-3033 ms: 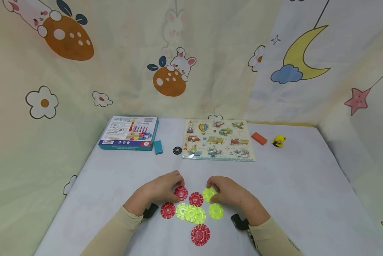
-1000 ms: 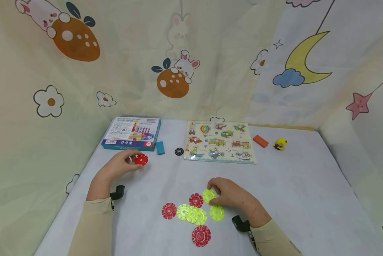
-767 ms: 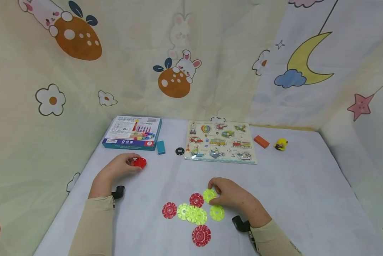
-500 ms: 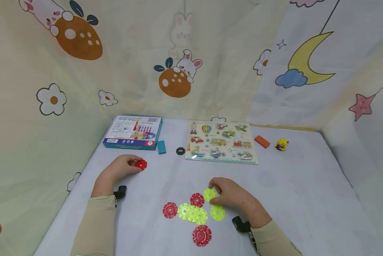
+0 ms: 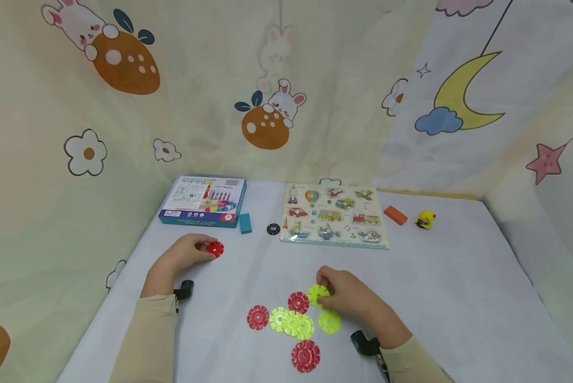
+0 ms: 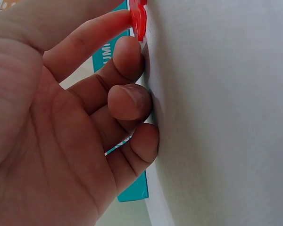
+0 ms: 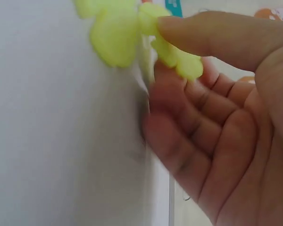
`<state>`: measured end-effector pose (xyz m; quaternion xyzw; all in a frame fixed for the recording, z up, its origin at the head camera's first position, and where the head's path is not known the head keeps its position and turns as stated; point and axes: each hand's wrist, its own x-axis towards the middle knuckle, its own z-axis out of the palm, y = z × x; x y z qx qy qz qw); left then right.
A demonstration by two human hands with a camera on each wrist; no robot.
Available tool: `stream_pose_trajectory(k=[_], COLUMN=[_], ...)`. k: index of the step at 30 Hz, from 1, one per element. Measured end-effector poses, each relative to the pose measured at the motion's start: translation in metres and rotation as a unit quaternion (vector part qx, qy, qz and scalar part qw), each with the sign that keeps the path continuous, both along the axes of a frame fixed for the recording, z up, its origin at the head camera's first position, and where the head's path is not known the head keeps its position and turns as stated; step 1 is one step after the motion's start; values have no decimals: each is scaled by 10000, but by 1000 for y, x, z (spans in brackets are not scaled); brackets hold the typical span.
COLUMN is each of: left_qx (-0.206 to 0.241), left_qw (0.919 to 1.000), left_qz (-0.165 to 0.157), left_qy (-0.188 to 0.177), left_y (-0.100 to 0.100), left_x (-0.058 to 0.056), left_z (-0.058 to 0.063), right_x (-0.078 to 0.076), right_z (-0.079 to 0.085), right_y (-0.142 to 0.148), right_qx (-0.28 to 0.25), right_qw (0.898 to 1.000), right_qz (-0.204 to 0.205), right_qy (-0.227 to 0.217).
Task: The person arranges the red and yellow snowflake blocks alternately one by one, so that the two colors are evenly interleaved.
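Observation:
Far left on the white-covered table, in front of the box, my left hand (image 5: 181, 254) pinches a red notched plastic disc (image 5: 216, 249). The left wrist view shows this red disc (image 6: 138, 21) at the top edge, with the other fingertips resting down at the white cloth. Near the middle, my right hand (image 5: 347, 292) pinches a yellow-green notched disc (image 5: 317, 296) between thumb and fingers. In the right wrist view that yellow-green disc (image 7: 188, 65) stands tilted up from the cloth. Close by lie a red disc (image 5: 298, 302) and another yellow-green disc (image 5: 330, 322).
Several overlapping yellow-green discs (image 5: 292, 323) lie between a red disc (image 5: 258, 317) and a larger-looking red one (image 5: 306, 356). Along the back are a flat box (image 5: 202, 202), blue block (image 5: 245, 223), black chip (image 5: 273, 229), picture puzzle board (image 5: 334, 216), orange block (image 5: 395, 215) and yellow duck (image 5: 425, 219).
My left hand has carried the red disc from the cluster to the far left, then lowered it slightly. My right hand, long still at the yellow-green disc, now has it tilted up.

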<state>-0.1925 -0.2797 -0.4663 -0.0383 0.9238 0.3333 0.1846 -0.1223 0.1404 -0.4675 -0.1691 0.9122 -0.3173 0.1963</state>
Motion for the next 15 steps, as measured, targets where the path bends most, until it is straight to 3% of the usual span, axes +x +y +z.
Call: stream_pose_trajectory(k=[7, 15], left_qx=[-25, -56], left_qw=[10000, 9999], left_qz=[-58, -116], left_qy=[54, 105], left_y=[2, 0], left_x=[0, -1], left_z=[1, -2], right_x=[-5, -15], right_z=[9, 42], right_y=[12, -4], right_qx=[-1000, -2389], right_qw=[9926, 9633], right_qz=[6, 8], right_qy=[-686, -1221])
